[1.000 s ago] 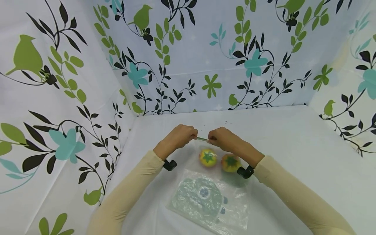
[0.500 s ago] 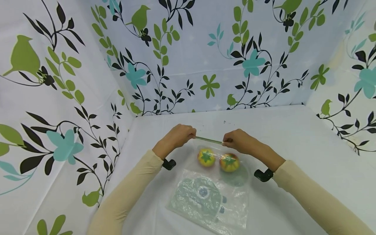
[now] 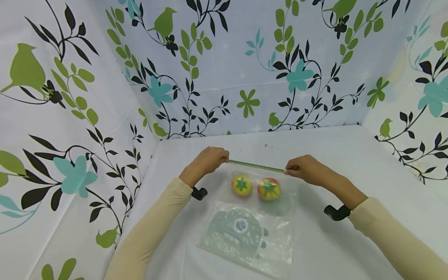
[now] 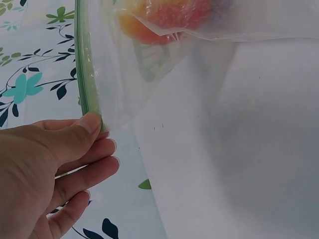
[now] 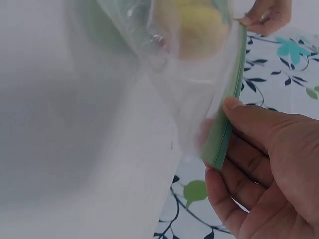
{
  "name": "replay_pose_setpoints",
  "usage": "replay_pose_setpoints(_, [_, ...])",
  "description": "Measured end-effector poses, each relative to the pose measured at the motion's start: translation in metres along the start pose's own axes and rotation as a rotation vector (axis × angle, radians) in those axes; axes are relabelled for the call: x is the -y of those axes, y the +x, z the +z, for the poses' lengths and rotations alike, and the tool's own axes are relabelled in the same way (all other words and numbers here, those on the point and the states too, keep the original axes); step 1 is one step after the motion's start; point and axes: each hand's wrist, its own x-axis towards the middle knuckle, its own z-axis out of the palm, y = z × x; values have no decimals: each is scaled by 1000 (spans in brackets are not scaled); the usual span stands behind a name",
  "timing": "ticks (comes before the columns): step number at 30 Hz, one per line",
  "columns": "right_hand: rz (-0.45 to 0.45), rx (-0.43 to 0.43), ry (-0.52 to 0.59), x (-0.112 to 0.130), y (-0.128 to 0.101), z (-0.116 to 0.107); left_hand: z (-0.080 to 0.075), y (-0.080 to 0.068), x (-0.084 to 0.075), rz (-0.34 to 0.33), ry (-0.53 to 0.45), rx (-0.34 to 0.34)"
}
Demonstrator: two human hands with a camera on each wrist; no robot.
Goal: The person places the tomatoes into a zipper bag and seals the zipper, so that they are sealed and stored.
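Observation:
A clear zip bag (image 3: 252, 233) lies on the white table (image 3: 350, 163), its green zip strip (image 3: 257, 166) stretched across the far edge. Inside are two round yellow-orange toy fruits (image 3: 242, 184) (image 3: 268, 188) with green star tops. My left hand (image 3: 206, 161) pinches the strip's left end (image 4: 88, 89) between thumb and fingers. At the other end, my right hand (image 3: 304, 170) pinches the strip (image 5: 224, 124). The wrist views show the fruits (image 4: 164, 17) (image 5: 192, 30) blurred through the plastic.
A teal printed picture (image 3: 238, 233) shows on the bag's near half. Cloth walls (image 3: 245, 70) patterned with leaves and birds enclose the table on three sides. A black wrist mount sits on each forearm (image 3: 198, 193) (image 3: 336, 212).
My right hand has slid rightward along the zip strip from beside the left hand to the bag's right corner. The left hand has stayed at the left end.

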Motion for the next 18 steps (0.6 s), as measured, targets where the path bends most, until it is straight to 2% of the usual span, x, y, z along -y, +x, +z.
replay_pose_setpoints(9, [29, -14, 18, -20, -14, -9, 1, 3, 9, -61, -14, 33])
replay_pose_setpoints(18, [50, -38, 17, -31, -16, -4, 7, 11, 12, -102, -20, 35])
